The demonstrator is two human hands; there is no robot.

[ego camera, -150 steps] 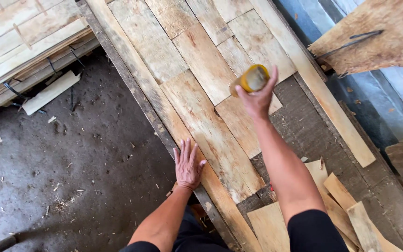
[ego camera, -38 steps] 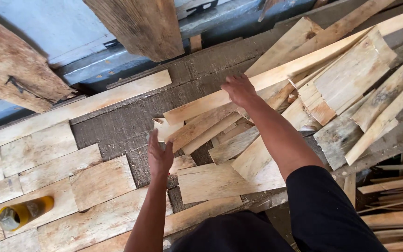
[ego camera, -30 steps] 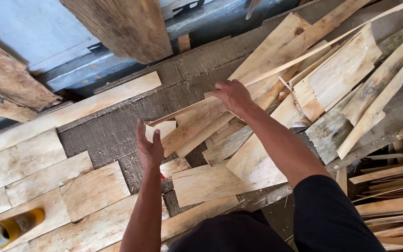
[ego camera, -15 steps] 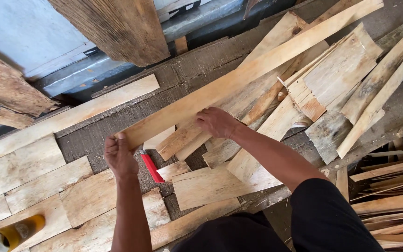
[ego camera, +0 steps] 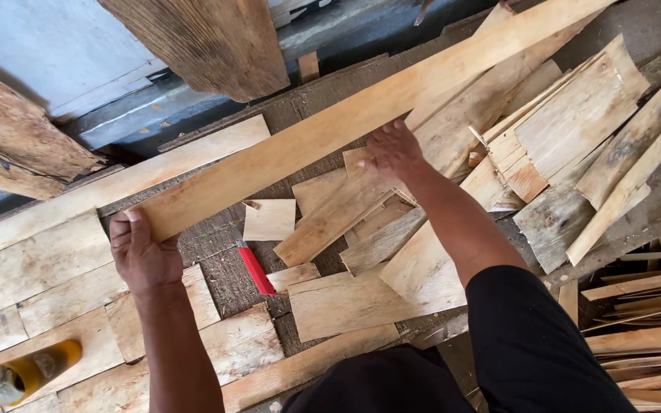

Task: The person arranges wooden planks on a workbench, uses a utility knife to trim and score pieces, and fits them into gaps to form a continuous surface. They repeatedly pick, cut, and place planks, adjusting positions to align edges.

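Lifted higher, plank (ego camera: pixel 361 115) hides right hand (ego camera: pixel 393 150) fingertips.

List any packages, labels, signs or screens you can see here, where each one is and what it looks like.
Bottle: the only package in view, lying on its side on the laid boards at lower left, near the left hand; a yellow cylinder with a pale cap end.
Labels, signs, screens: none to be seen.

a long pale plank (ego camera: pixel 361 115), lifted out of the scrap pile a second earlier, came level across the boards; the left hand (ego camera: pixel 143 256) took its near end, the right hand (ego camera: pixel 393 149) its middle, uncovering a red-handled tool (ego camera: pixel 255 268).
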